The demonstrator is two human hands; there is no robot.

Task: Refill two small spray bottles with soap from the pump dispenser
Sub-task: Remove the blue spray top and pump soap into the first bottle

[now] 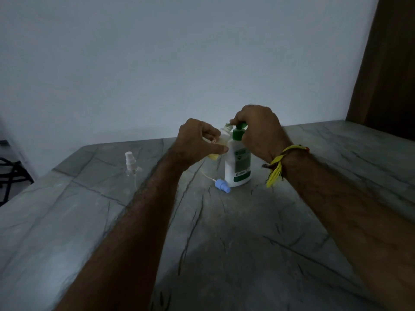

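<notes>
Grey veined stone forms the desk [258,232], set against a pale wall, and toward its left side a clear spray bottle [131,168] with a white nozzle stands by itself, well apart from the hands. Near the middle, the left hand [197,142] curls its fingers [221,149] around a small uncapped spray bottle [221,140] holding yellowish liquid, tilted with its mouth just under the spout of the white-and-green pump dispenser [239,164]. A blue spray cap [222,186] with its tube lies on the desk touching or just beside the dispenser's base, while the right hand [258,133], a yellow thread [280,162] tied at its wrist, closes down over the green pump head.
</notes>
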